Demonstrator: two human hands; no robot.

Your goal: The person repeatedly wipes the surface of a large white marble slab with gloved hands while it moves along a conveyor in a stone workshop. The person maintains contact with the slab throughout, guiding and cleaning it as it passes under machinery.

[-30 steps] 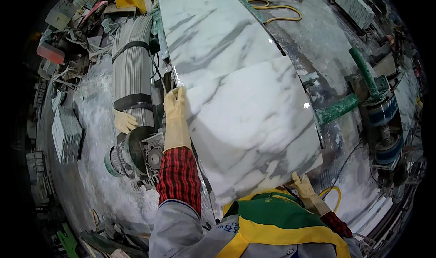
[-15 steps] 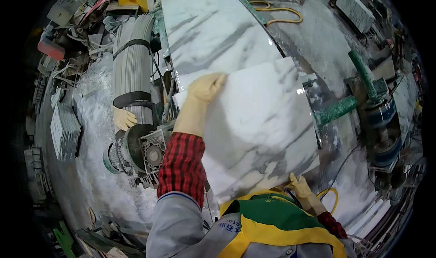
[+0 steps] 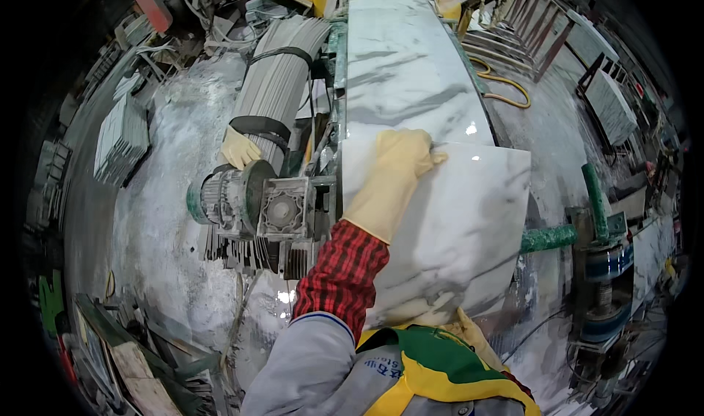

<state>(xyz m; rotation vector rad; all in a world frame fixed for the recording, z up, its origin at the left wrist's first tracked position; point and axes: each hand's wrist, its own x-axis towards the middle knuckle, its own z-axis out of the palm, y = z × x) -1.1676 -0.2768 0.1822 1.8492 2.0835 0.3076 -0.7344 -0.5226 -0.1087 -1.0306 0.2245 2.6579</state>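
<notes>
A loose white marble slab (image 3: 469, 218) with grey veins lies in front of me, its far edge overlapping a longer veined marble slab (image 3: 411, 57) on a green-framed bed. My left hand (image 3: 403, 156), in a cream rubber glove, is closed at the loose slab's far edge; its forearm crosses the slab's left side. At the near edge, close to my apron (image 3: 440, 350), my right hand (image 3: 468, 329) wears a matching glove and holds the slab's rim. Part of that hand is hidden by the apron, and its fingertips under the stone do not show.
Left of the bed stand a dusty motor (image 3: 224, 200) and a strapped bundle of grey strips (image 3: 282, 71), with a spare glove (image 3: 239, 148) against it. A green roller (image 3: 548, 238) juts out on the right. Stacked slabs (image 3: 121, 145) stand farther left; a yellow hose (image 3: 513, 97) lies beyond.
My view has turned, shifting the surroundings in the picture. The loose slab now sits squarer to the long slab, both hands still at its edges. My right hand is more hidden behind the apron.
</notes>
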